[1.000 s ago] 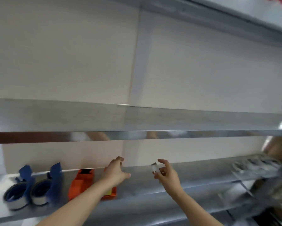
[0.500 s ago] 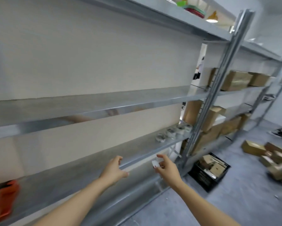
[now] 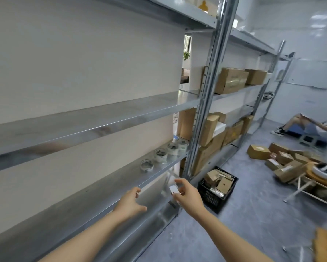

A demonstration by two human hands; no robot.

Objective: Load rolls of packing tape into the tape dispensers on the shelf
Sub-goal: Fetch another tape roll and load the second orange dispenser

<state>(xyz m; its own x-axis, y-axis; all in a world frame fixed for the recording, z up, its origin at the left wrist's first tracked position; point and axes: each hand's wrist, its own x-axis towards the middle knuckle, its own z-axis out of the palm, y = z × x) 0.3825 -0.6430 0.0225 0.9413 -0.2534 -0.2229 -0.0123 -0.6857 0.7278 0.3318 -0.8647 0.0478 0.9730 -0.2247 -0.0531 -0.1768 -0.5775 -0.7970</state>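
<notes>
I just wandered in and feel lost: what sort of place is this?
Probably a stockroom or packing room: long grey metal shelving holds brown cardboard boxes, clear rolls of packing tape sit on one shelf, and small cardboard parcels lie heaped on the floor.

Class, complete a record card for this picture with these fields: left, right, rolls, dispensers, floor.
left: left hand open, empty, over the shelf front edge
right: right hand pinches a small white tab
rolls: tape rolls in a row on the shelf, near the post
dispensers: none in view
floor: black crate holding cardboard, beside the post
</notes>
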